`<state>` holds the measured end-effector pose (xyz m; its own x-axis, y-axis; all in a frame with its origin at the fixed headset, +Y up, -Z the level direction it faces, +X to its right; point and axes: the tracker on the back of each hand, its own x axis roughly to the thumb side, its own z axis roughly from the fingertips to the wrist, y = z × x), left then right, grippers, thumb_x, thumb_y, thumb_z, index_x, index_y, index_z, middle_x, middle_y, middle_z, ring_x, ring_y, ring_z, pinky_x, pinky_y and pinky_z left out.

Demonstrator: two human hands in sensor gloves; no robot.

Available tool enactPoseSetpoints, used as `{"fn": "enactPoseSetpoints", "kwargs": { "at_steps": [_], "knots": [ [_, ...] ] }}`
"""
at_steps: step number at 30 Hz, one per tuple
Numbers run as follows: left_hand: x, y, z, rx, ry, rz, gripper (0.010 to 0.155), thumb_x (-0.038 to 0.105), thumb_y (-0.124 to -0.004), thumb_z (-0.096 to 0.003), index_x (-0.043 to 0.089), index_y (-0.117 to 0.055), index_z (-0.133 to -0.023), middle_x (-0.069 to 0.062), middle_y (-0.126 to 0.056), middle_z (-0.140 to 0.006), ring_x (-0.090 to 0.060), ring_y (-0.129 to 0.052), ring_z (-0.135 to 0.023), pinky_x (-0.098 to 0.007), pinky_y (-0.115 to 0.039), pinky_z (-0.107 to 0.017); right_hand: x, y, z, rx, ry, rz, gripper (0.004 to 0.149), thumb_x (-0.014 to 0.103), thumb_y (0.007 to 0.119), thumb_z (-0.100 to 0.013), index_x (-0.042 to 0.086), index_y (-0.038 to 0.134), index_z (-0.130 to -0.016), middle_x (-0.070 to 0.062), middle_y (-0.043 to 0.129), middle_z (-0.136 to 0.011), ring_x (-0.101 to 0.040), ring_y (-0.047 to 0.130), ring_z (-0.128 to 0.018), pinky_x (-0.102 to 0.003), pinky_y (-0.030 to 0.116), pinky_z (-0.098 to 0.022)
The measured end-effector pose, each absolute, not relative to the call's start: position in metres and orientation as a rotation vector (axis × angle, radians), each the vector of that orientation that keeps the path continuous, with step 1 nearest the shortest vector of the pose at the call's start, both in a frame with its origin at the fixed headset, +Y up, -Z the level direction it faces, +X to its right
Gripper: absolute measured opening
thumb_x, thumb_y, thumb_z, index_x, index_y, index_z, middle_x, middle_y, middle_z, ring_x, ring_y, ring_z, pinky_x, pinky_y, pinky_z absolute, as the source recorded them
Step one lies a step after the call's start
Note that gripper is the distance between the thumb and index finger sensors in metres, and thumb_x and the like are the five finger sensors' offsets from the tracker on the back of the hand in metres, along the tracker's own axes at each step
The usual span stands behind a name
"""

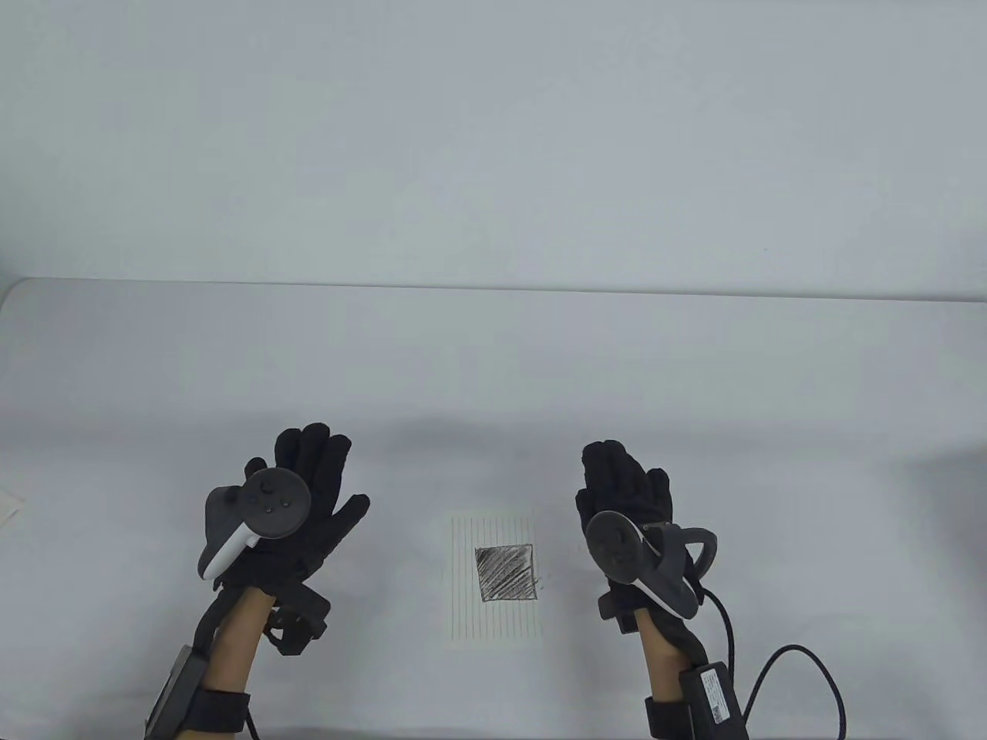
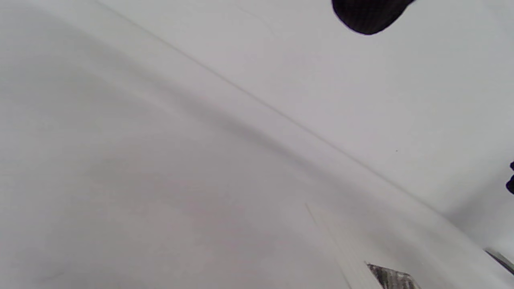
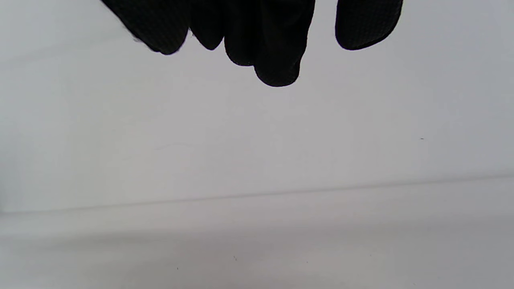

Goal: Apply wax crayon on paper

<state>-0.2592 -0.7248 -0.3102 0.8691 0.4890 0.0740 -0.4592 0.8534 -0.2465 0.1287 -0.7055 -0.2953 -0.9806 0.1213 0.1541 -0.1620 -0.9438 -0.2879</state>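
A small lined sheet of paper [image 1: 493,578] lies flat on the white table [image 1: 493,370] between my hands. A square on it [image 1: 505,573] is shaded dark with crayon strokes. A corner of the paper and the dark patch [image 2: 391,277] shows in the left wrist view. My left hand [image 1: 308,486] is held above the table to the left of the paper, fingers spread, holding nothing. My right hand [image 1: 624,486] is to the right of the paper, fingers extended, holding nothing; its fingertips [image 3: 277,68] hang in the right wrist view. No crayon is visible in any view.
The table's far edge [image 1: 493,287] meets a plain white wall. A pale scrap [image 1: 9,507] lies at the table's left edge. A black cable [image 1: 802,678] trails from my right wrist at the lower right.
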Motion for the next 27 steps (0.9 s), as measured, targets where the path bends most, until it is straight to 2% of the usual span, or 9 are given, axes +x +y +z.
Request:
{"fn": "enactPoseSetpoints", "kwargs": {
  "at_steps": [6,17,27],
  "knots": [
    [-0.252,-0.732,-0.312,-0.305,-0.167,0.471,0.076,0.059,-0.052,-0.06,0.044,0.002,-0.111,0.017,0.019,-0.116,-0.016,0.025,-0.109,-0.054,0.02,-0.071,0.121,-0.709,-0.299,0.223,-0.344,2.96,0.059,0.037,0.068,-0.055,0.022,0.049,-0.108,-0.009,0.054,-0.112,-0.026,0.069,-0.098,-0.059,0.056,-0.07],
    [-0.248,-0.734,-0.313,-0.327,-0.175,0.463,0.077,0.059,-0.052,-0.0596,0.044,0.003,-0.111,0.017,0.02,-0.116,-0.016,0.027,-0.107,-0.053,0.019,-0.071,0.119,-0.712,-0.301,0.251,-0.304,2.952,0.057,0.037,0.068,-0.055,0.021,0.051,-0.107,-0.01,0.057,-0.111,-0.026,0.072,-0.096,-0.057,0.059,-0.069],
    [-0.234,-0.742,-0.314,-0.404,-0.22,0.394,0.078,0.059,-0.052,-0.0598,0.043,0.006,-0.109,0.017,0.022,-0.114,-0.016,0.029,-0.105,-0.053,0.02,-0.07,0.118,-0.714,-0.299,0.265,-0.271,2.969,0.057,0.036,0.068,-0.055,0.021,0.051,-0.107,-0.01,0.058,-0.111,-0.026,0.073,-0.095,-0.056,0.06,-0.069]
  ]
}}
